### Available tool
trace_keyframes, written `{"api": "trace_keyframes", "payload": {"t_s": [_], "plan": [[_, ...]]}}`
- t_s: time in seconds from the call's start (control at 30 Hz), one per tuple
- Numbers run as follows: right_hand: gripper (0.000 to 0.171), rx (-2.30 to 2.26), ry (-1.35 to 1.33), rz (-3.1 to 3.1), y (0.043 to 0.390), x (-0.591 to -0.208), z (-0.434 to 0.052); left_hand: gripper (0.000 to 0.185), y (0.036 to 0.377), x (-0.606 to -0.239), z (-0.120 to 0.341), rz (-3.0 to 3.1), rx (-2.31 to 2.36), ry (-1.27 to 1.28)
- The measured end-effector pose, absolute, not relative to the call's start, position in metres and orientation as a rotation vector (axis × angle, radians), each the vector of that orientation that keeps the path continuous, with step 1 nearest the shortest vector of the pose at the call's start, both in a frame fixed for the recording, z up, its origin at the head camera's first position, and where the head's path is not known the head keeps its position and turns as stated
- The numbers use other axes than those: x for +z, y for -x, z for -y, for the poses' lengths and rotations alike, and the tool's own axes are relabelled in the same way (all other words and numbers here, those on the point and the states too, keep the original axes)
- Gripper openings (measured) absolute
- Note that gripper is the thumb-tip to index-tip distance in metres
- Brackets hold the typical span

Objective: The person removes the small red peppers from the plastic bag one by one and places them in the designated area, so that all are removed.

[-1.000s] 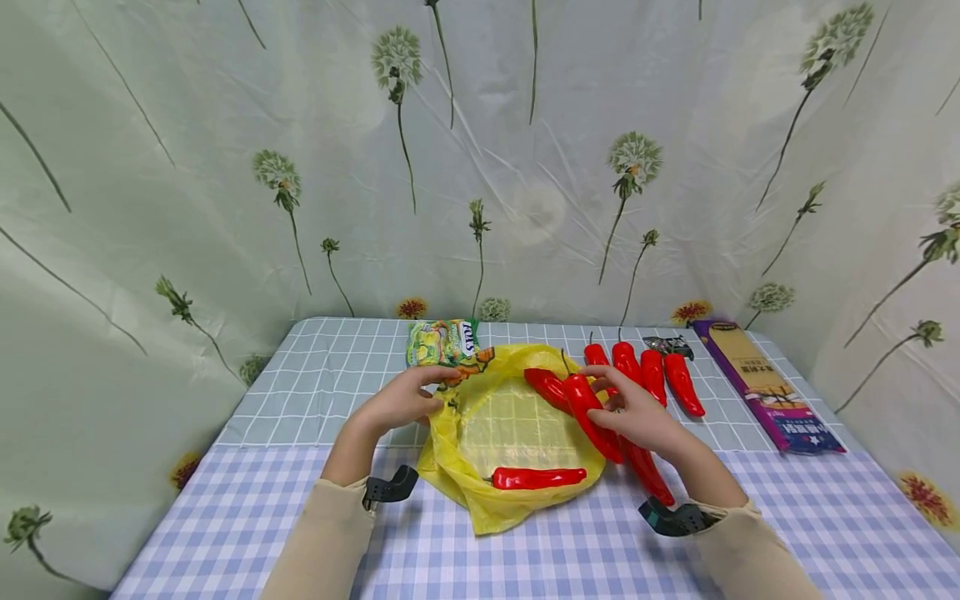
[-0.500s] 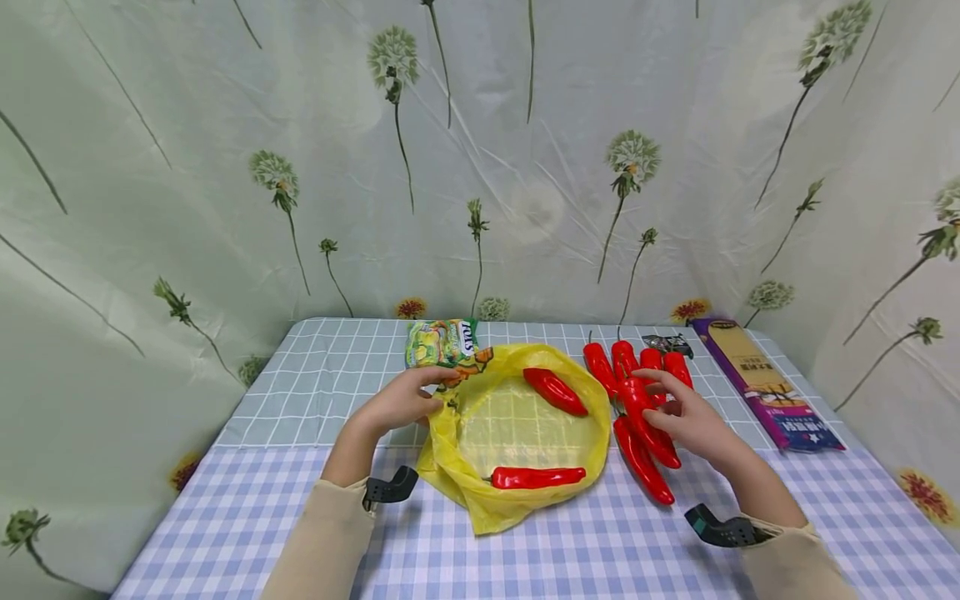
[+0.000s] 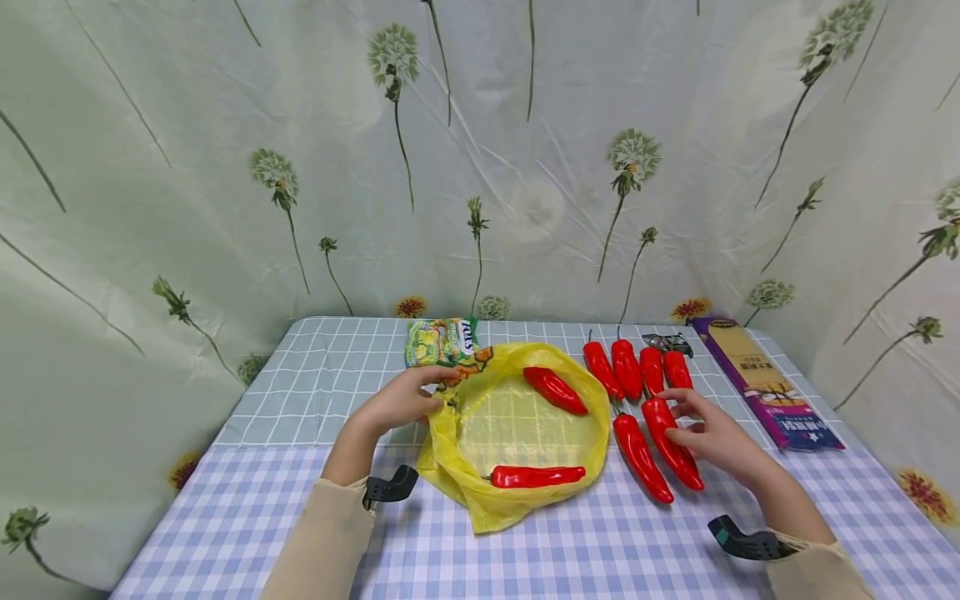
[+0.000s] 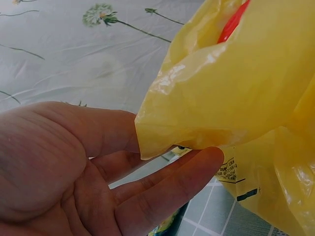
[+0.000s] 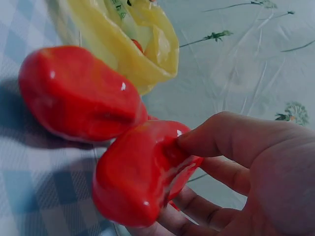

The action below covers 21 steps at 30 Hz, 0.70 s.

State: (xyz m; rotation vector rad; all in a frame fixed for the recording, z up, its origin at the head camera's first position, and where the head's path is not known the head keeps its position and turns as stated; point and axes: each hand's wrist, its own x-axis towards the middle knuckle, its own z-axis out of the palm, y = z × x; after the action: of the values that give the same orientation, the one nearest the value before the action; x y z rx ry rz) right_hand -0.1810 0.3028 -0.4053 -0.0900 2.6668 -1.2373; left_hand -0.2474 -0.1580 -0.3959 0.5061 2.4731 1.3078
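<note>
My left hand [image 3: 402, 398] pinches the left rim of a yellow plastic bag [image 3: 444, 442], which lies spread in a ring. In the left wrist view the thumb and fingers hold the bag's edge [image 4: 197, 103]. Two red chili peppers lie in the bag, one pepper [image 3: 555, 390] at the back right and another pepper [image 3: 538, 477] at the front. My right hand [image 3: 712, 433] grips a red chili pepper [image 3: 672, 446] right of the bag, thumb against its side in the right wrist view. Just left of it lies another chili pepper [image 3: 642, 460].
Behind the held pepper lies a row of several red chili peppers [image 3: 627, 368]. A small dark packet [image 3: 669, 343] sits behind them. A long purple packet [image 3: 765, 383] lies at the right edge, and a green snack bag [image 3: 442, 340] at the back.
My right hand has carried its chili pepper from above the bag rightward and toward me, down beside the front pepper. My left hand has stayed at the bag's rim.
</note>
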Motion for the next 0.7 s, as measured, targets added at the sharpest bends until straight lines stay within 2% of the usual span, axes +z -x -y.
{"api": "trace_keyframes", "payload": {"t_s": [0.7], "plan": [[0.064,-1.112,-0.055,-2.638,0.1816,-0.4125,-0.3024,0.056,0.2482,-0.3979,0.1587,-2.455,1.311,-0.511]]}}
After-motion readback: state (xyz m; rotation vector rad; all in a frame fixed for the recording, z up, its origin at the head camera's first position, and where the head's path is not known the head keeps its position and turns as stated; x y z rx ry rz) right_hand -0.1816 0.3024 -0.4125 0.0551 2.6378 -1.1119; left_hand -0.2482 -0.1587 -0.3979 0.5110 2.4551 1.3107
